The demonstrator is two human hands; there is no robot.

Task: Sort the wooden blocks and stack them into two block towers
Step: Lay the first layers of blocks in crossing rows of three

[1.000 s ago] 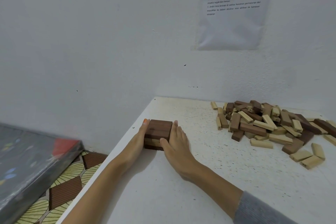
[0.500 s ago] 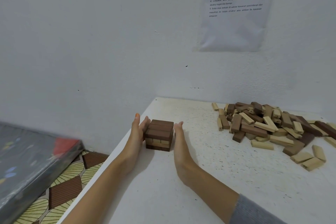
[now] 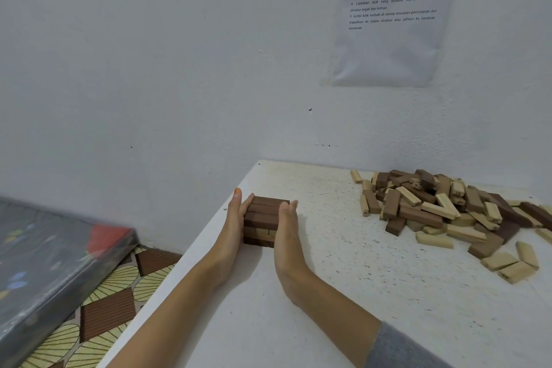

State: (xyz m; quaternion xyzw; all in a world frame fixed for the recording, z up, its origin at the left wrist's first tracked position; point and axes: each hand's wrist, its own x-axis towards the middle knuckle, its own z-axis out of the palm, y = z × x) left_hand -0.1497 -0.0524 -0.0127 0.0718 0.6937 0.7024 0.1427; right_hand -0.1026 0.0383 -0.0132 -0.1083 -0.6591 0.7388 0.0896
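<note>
- The short block tower [image 3: 263,222] stands near the left edge of the white table [image 3: 343,293], directly between the two hands.
- The left hand [image 3: 234,224] lies flat against the tower's left side, fingers straight.
- The right hand [image 3: 287,228] stands on edge against its right side, fingers straight, gripping nothing.
- The tower's top layer is dark brown, with a light layer lower down.
- The loose pile of blocks [image 3: 454,212] lies well apart, to the right, near the wall [image 3: 149,69].
</note>
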